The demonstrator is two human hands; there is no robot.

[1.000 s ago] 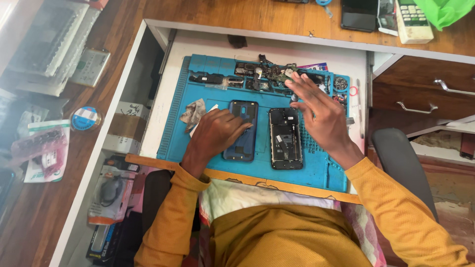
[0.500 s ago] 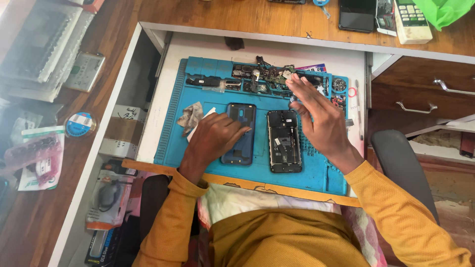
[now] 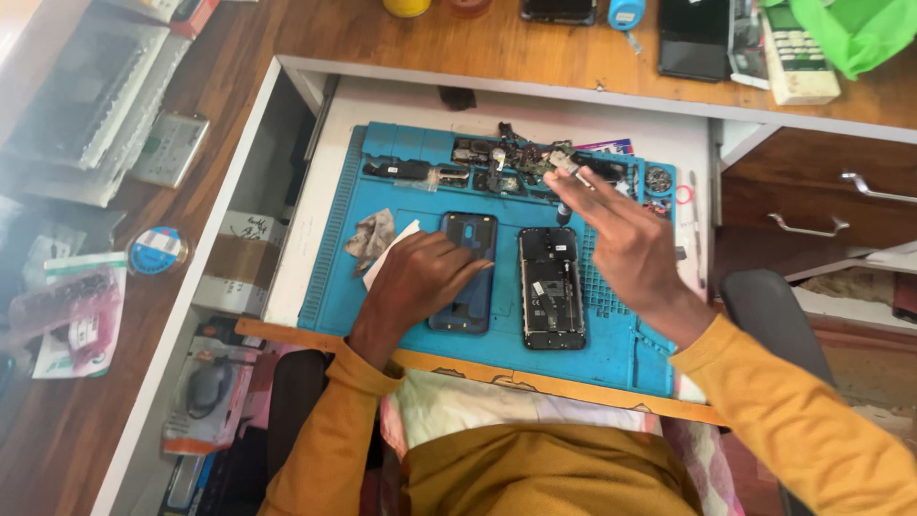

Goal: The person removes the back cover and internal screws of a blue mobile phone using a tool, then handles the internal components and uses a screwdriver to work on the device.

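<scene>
Two phones lie side by side on the blue mat (image 3: 334,258). The left hand (image 3: 420,277) rests flat on the dark-blue phone shell (image 3: 466,277), fingers together and pressing it down, gripping nothing. Just right of it sits the opened phone (image 3: 551,287) with its insides showing. The right hand (image 3: 621,239) hovers above that phone, fingers spread and reaching forward to the pile of small parts (image 3: 516,161) at its fingertips; whether it pinches anything there I cannot tell. A likely risk: the stretched right hand could brush the loose parts and scatter them, or its sleeve (image 3: 793,420) could drag across the open phone beneath.
</scene>
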